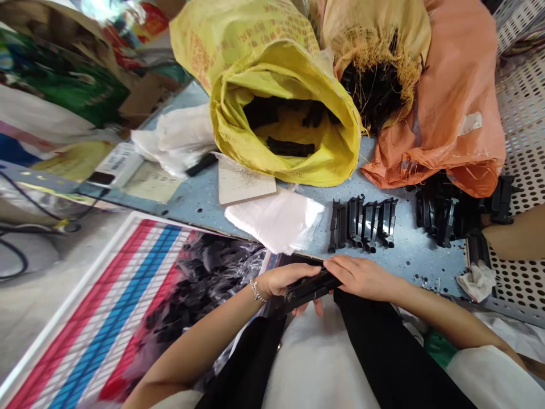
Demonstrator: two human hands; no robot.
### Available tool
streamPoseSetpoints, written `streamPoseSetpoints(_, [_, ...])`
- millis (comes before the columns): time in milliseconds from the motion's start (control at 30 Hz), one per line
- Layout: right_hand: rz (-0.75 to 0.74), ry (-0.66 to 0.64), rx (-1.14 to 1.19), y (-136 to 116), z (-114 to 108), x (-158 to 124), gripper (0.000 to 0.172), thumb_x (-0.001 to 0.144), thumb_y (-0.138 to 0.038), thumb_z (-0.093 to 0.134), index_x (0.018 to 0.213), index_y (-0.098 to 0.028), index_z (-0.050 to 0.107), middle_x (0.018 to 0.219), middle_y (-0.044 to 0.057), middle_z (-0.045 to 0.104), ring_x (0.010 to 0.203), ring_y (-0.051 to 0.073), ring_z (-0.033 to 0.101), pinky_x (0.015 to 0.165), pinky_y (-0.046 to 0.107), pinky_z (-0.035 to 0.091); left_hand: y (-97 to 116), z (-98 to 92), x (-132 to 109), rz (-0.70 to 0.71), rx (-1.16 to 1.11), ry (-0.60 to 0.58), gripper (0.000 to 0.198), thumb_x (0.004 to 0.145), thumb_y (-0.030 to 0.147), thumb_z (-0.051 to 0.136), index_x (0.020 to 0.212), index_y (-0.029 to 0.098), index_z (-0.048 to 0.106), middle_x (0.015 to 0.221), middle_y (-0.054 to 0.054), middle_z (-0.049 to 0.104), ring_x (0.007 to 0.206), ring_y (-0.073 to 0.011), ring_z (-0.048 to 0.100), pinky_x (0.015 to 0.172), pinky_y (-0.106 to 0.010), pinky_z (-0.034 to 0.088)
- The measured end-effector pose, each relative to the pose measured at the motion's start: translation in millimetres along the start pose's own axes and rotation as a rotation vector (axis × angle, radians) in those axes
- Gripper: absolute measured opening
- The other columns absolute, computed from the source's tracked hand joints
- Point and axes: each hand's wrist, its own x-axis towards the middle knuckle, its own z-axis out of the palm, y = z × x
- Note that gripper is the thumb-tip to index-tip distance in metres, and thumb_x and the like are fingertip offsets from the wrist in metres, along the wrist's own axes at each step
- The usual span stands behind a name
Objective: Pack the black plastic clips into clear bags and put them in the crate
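Note:
Close to my body, over the table's near edge, both hands hold a long black plastic part (313,285). My left hand (286,279) grips its left end, the thumb lying along the top and fingertips showing underneath. On its right end my right hand (357,275) is closed, fingers pressed over the top. Just beyond, several similar black plastic parts (371,222) stand in a row on the blue table (413,258). A clear plastic bag with white sheets (279,218) lies left of that row.
A yellow woven sack (285,170) with black parts inside opens toward me. Behind it stand a tan sack (374,34) and an orange sack (460,113). More black parts (443,210) pile at right, near another person's arm (517,234). A striped bag (140,284) holds dark pieces at lower left.

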Motion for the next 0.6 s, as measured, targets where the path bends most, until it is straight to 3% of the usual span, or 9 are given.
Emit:
streamPoseSetpoints(33, [0.059, 0.003, 0.03, 4, -2, -3, 0.041, 0.092, -0.03, 0.065, 0.133, -0.024, 0.062, 0.121, 0.012, 0.071, 0.108, 0.027, 0.07, 0.092, 0.041, 0.06, 2, -2.4, 4, -0.036, 0.096, -0.067, 0.023, 0.083, 0.038, 0.072, 0.083, 0.016, 0.076, 0.061, -0.007, 0.069, 0.056, -0.0239, 0.065, 0.046, -0.03, 0.048])
streamPoseSetpoints(67, [0.137, 0.019, 0.069, 9, -4, -4, 0.041, 0.09, -0.031, 0.068, 0.13, -0.024, 0.064, 0.119, 0.011, 0.072, 0.105, 0.027, 0.071, 0.091, 0.041, 0.06, 5, -5.0, 10, -0.005, 0.19, -0.058, 0.033, 0.088, 0.047, 0.065, 0.083, 0.016, 0.075, 0.061, -0.007, 0.068, 0.055, -0.0229, 0.063, 0.049, -0.031, 0.049])
streamPoseSetpoints(133, [0.336, 0.104, 0.203, 19, -8, -5, 0.045, 0.085, -0.035, 0.073, 0.127, -0.025, 0.064, 0.117, 0.009, 0.073, 0.101, 0.027, 0.072, 0.089, 0.042, 0.06, 10, -10.4, 25, 0.25, 0.387, 0.219, 0.037, 0.088, 0.054, 0.063, 0.086, 0.018, 0.073, 0.069, -0.007, 0.067, 0.062, -0.0226, 0.062, 0.061, -0.034, 0.052])
streamPoseSetpoints(200, [0.516, 0.245, 0.461, 27, -8, 1, 0.049, 0.081, -0.039, 0.077, 0.126, -0.025, 0.062, 0.115, 0.008, 0.074, 0.099, 0.026, 0.072, 0.087, 0.043, 0.06, 12, -16.4, 42, 0.538, 0.599, 0.553, 0.026, 0.078, 0.045, 0.077, 0.084, 0.02, 0.07, 0.081, -0.008, 0.066, 0.081, -0.027, 0.063, 0.077, -0.037, 0.052])
streamPoseSetpoints(267, [0.607, 0.38, 0.78, 29, -5, 10, 0.051, 0.079, -0.043, 0.079, 0.123, -0.024, 0.061, 0.113, 0.007, 0.074, 0.099, 0.026, 0.073, 0.087, 0.044, 0.06, 12, -24.0, 56, 0.649, 0.817, 0.688, 0.02, 0.072, 0.034, 0.081, 0.076, 0.021, 0.067, 0.089, -0.011, 0.063, 0.099, -0.0327, 0.059, 0.09, -0.042, 0.047])
streamPoseSetpoints(333, [0.632, 0.463, 1.022, 28, 1, 20, 0.049, 0.076, -0.044, 0.082, 0.116, -0.023, 0.063, 0.112, 0.008, 0.074, 0.099, 0.026, 0.074, 0.089, 0.045, 0.059, 13, -34.2, 63, 0.639, 0.937, 0.656, 0.015, 0.079, 0.028, 0.073, 0.069, 0.021, 0.064, 0.088, -0.013, 0.062, 0.098, -0.0333, 0.058, 0.093, -0.045, 0.044])
streamPoseSetpoints(433, [0.63, 0.501, 1.215, 25, 8, 36, 0.045, 0.073, -0.046, 0.084, 0.106, -0.022, 0.066, 0.106, 0.008, 0.075, 0.093, 0.025, 0.074, 0.089, 0.046, 0.059, 20, -50.6, 61, 0.61, 0.875, 0.53, 0.018, 0.086, 0.026, 0.062, 0.069, 0.021, 0.067, 0.084, -0.01, 0.063, 0.088, -0.0276, 0.059, 0.088, -0.042, 0.045])
streamPoseSetpoints(500, [0.603, 0.493, 1.325, 23, 12, 49, 0.042, 0.075, -0.049, 0.082, 0.103, -0.022, 0.067, 0.104, 0.007, 0.076, 0.093, 0.024, 0.074, 0.091, 0.046, 0.058, 26, -57.3, 57, 0.614, 0.776, 0.482, 0.018, 0.081, 0.028, 0.069, 0.066, 0.021, 0.067, 0.082, -0.007, 0.062, 0.085, -0.0242, 0.058, 0.084, -0.038, 0.046])
streamPoseSetpoints(600, [0.56, 0.474, 1.494, 22, 20, 76, 0.04, 0.078, -0.051, 0.078, 0.103, -0.021, 0.069, 0.104, 0.006, 0.076, 0.097, 0.024, 0.073, 0.098, 0.047, 0.056, 31, -57.6, 53, 0.632, 0.686, 0.507, 0.027, 0.073, 0.031, 0.079, 0.056, 0.02, 0.061, 0.078, -0.005, 0.057, 0.079, -0.02, 0.054, 0.081, -0.034, 0.047])
